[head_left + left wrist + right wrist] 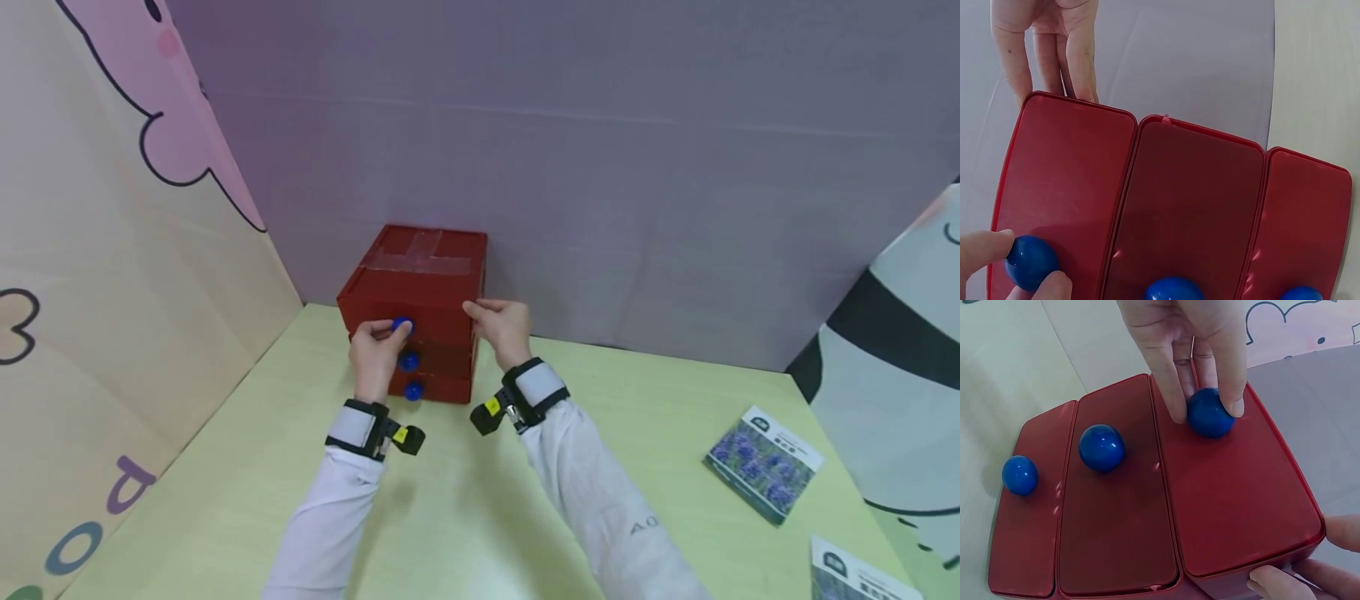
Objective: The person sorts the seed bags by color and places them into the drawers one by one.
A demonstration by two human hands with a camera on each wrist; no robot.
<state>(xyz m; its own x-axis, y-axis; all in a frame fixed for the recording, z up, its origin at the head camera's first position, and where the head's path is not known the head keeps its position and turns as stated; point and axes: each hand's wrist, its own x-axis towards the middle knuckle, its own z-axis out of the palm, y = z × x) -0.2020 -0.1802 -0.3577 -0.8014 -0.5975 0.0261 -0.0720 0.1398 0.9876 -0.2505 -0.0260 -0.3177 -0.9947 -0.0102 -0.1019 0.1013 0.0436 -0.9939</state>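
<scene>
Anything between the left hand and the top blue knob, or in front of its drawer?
Nothing visible stands between the left hand and the top blue knob, which it pinches. In front of its drawer, only that hand, the arms and wrist cameras show. The right hand touches the red box at its right side.

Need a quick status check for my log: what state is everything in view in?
Top drawer: looks shut; a slight gap can't be ruled out
Middle drawer: looks shut
Bottom drawer: looks shut
Top knob: pinched by the left hand
Middle knob: untouched
Bottom knob: untouched
Right hand: touching the red box's upper right corner
Clear tape: stuck across the box's top
Far flower-printed item: lying flat
Near printed item: lying flat, partly out of frame
</scene>
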